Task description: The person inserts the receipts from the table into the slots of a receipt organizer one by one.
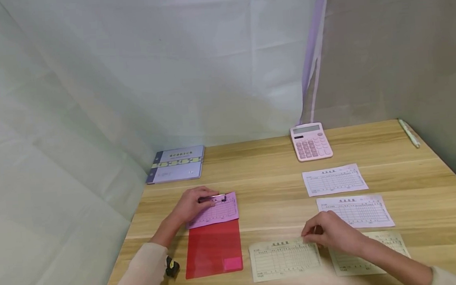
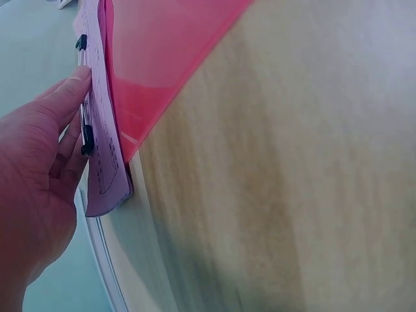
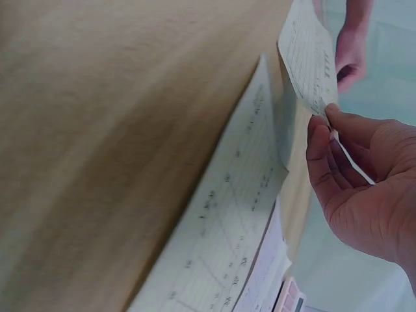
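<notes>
My left hand (image 1: 194, 204) holds the metal clip (image 2: 84, 97) of a red clipboard (image 1: 214, 248), thumb on top of the clip. Pink printed slips (image 1: 219, 210) lie under that clip, over the board's upper part. With thumb and fingertips my right hand (image 1: 332, 232) pinches the upper right corner of a pale yellow printed slip (image 1: 285, 259). In the right wrist view this slip (image 3: 307, 55) is tilted, its pinched corner raised. A second yellow slip (image 1: 370, 256) lies on the table beneath my right wrist, partly covered by it.
Two white printed slips (image 1: 334, 180) lie farther back on the right. Behind them are a pink calculator (image 1: 311, 141) and, at the right edge, a pen (image 1: 409, 133). A blue-grey booklet (image 1: 177, 164) sits back left. Curtains enclose the wooden table (image 1: 271, 214). A small black object (image 1: 172, 266) is by the left sleeve.
</notes>
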### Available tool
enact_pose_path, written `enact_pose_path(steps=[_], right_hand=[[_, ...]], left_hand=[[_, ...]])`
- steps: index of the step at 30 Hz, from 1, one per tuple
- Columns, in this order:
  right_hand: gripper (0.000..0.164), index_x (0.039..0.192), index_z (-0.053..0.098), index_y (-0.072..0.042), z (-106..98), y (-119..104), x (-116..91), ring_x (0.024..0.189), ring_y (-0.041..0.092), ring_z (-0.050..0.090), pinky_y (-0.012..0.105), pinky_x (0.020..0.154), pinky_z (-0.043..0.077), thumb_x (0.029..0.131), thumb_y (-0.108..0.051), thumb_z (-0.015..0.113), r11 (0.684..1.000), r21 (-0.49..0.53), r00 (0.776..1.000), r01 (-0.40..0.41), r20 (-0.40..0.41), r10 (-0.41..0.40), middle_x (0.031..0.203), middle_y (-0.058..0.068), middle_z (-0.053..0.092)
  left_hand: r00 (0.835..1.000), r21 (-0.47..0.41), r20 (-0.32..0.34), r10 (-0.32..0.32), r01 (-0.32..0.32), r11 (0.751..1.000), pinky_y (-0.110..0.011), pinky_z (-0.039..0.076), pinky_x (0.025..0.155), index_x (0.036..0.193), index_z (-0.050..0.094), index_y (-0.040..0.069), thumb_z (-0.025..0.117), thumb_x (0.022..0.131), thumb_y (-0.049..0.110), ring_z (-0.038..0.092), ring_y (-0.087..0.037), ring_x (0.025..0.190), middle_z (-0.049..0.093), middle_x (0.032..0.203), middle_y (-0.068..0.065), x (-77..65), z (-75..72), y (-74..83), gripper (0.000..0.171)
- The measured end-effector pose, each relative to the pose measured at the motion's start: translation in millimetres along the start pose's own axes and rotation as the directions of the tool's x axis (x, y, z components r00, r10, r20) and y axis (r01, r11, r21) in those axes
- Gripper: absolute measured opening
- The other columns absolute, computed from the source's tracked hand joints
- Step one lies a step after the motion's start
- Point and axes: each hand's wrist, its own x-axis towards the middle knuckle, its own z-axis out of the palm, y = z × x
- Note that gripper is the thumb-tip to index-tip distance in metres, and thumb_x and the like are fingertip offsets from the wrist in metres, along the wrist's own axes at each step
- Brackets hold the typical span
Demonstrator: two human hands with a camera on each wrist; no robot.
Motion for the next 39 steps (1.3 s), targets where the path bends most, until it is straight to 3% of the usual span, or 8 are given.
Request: enact_pose_path(steps=[10, 21, 28, 39], right_hand=[[0.006, 0.089, 0.082, -0.014, -11.7, -9.4, 26.0, 0.051, 0.001, 0.051, 0.023, 0.048, 0.045, 0.095, -0.011, 0.081, 0.997, 0.079, 1.000, 0.016, -0.008, -0.016, 0.063, 0.000, 0.066], [0.006, 0.093, 0.081, -0.003, -5.1, -8.0, 93.3, 0.054, 0.023, 0.063, 0.026, 0.052, 0.051, 0.097, -0.005, 0.077, 0.992, 0.119, 0.999, -0.033, 0.012, 0.031, 0.067, 0.004, 0.069], [0.006, 0.093, 0.081, 0.001, 9.8, -1.8, 128.3, 0.054, 0.020, 0.062, 0.027, 0.052, 0.050, 0.096, -0.002, 0.077, 0.985, 0.138, 0.995, -0.102, 0.028, 0.099, 0.068, 0.007, 0.071], [0.006, 0.098, 0.078, 0.008, 17.6, 0.6, 141.9, 0.058, 0.021, 0.068, 0.037, 0.059, 0.062, 0.093, 0.005, 0.076, 0.966, 0.191, 0.983, -0.174, 0.089, 0.160, 0.076, 0.012, 0.074]], left_hand=[[0.996, 0.058, 0.029, 0.085, -0.086, 0.995, -0.044, 0.054, 0.099, 0.131, 0.078, 0.020, 0.082, 0.096, 0.018, 0.066, -0.015, 0.106, 0.073, 0.113, 0.009, 1.4, -2.5, 3.3, 0.035], [0.991, 0.095, 0.036, 0.130, -0.133, 0.987, -0.044, 0.054, 0.096, 0.129, 0.079, 0.018, 0.082, 0.096, 0.019, 0.066, -0.014, 0.104, 0.073, 0.112, 0.008, 2.2, -3.0, 2.6, 0.033], [0.993, 0.104, 0.044, 0.112, -0.116, 0.988, -0.044, 0.053, 0.098, 0.131, 0.078, 0.019, 0.082, 0.096, 0.020, 0.066, -0.015, 0.106, 0.073, 0.114, 0.006, 2.0, -3.2, 2.9, 0.035], [0.989, 0.115, 0.035, 0.145, -0.148, 0.982, -0.046, 0.054, 0.097, 0.130, 0.078, 0.017, 0.082, 0.096, 0.019, 0.067, -0.017, 0.103, 0.073, 0.108, 0.005, 0.2, -6.3, 7.2, 0.035]])
